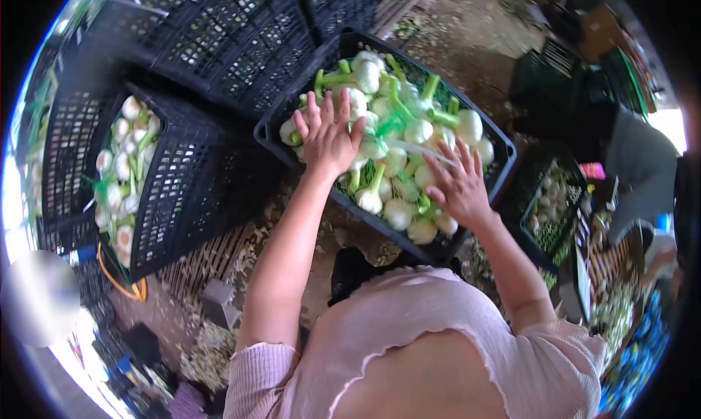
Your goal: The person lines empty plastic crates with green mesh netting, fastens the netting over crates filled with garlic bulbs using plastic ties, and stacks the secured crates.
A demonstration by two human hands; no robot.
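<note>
White bulbs (418, 131) with green stems are heaped inside a black crate (409, 246), reaching near its rim. Bright green netting (394, 122) is bunched over the middle of the heap, with a white strip (420, 149) running from it towards the right hand (462, 189). That hand is laid palm down near the crate's right edge; the left hand (326, 145) is placed palm down towards the left corner. In each grip the fingers are spread apart and nothing is clamped; how firmly the bulbs are pressed cannot be told. The heap seems to be in the course of being steadied or levelled. For any further pressing, flat palms and even, light force seem called for, so that the bulbs near the rim are not pushed over. Beyond the left corner, more bulbs are held in another black crate (179, 192).
</note>
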